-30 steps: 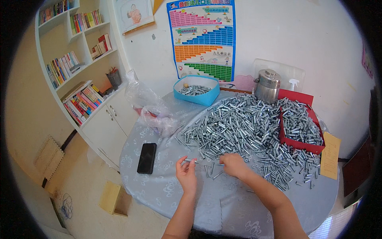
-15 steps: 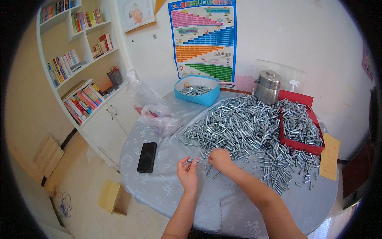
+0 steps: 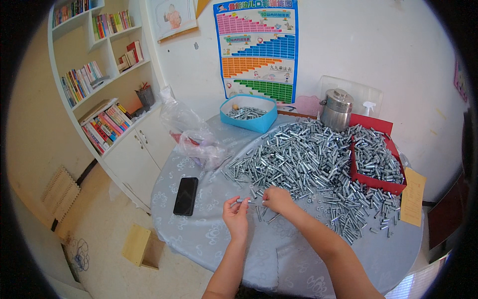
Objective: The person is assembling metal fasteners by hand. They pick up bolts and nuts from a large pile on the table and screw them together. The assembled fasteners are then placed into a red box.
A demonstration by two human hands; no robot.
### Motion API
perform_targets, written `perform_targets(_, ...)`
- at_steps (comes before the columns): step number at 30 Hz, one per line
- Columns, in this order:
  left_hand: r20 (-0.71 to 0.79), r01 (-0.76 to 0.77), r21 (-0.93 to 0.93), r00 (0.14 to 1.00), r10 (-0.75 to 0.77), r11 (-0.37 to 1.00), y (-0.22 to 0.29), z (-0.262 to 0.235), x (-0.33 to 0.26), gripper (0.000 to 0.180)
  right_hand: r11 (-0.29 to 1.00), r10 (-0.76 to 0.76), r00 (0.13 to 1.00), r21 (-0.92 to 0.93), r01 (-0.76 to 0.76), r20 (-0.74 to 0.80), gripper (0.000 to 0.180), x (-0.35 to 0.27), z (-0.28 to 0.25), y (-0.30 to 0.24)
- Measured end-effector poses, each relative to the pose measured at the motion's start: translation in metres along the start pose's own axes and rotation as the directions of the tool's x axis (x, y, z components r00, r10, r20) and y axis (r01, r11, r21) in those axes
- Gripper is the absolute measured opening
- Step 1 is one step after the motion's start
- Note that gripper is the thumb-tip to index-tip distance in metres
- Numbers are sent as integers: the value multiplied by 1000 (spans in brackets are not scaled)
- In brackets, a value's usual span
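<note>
My left hand [image 3: 236, 215] pinches a short silvery bolt [image 3: 243, 201] between thumb and fingertips, lying sideways and pointing right. Just right of its tip, my right hand [image 3: 279, 200] is closed with thumb and forefinger together on a tiny light piece, too small to name. The two hands are close but apart. Behind them spreads a big heap of metal sleeves and bolts [image 3: 298, 157] on the grey tablecloth [image 3: 209, 239]. A few loose bolts [image 3: 259, 214] lie under my fingers. Long thin bolts [image 3: 346, 219] and small rings are scattered to the right of my right hand.
A red box [image 3: 378, 186] full of metal sleeves stands at the right, beside a steel pot [image 3: 337, 110]. Farther back is a blue bin [image 3: 254, 123] with more metal parts. A black phone [image 3: 185, 196] and a clear plastic bag [image 3: 199, 144] lie left.
My right hand has turned slightly, and its fingertips now face the end of the bolt with a tiny piece showing. My left hand keeps the bolt almost in place.
</note>
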State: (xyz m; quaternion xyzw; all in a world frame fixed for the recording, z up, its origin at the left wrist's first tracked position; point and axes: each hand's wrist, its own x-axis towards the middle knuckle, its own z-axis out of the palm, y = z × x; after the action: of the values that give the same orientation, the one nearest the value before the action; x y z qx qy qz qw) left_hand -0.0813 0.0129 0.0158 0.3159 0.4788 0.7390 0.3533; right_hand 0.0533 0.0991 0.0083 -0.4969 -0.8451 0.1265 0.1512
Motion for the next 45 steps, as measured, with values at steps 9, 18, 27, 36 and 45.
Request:
perform_targets(9, -48, 192, -167, 978, -202, 967, 0, 2, -1, 19, 560, 136, 990, 827, -52, -31, 11, -27, -7, -1)
perform_targets(18, 73, 393, -277, 919, -388, 877, -12, -1, -1, 20, 216, 102, 995, 976, -39, 17, 11, -36, -11, -13)
perform_targets(27, 177, 505, -249, 863, -473, 827, -8, -4, 0, 22, 373, 150, 980, 925, 69, -133, 16, -38, -6, -14)
perform_targets(36, 85, 437, -359, 895, -437, 825, -10, -8, 3, 18, 847, 58, 985, 529, 38, -164, 17, -38, -11, -12)
perform_targets(45, 87, 449, -312, 891, -445, 837, -15, -8, 5, 20, 995, -56, 974, 68, 73, -219, 15, -35, 0, -19)
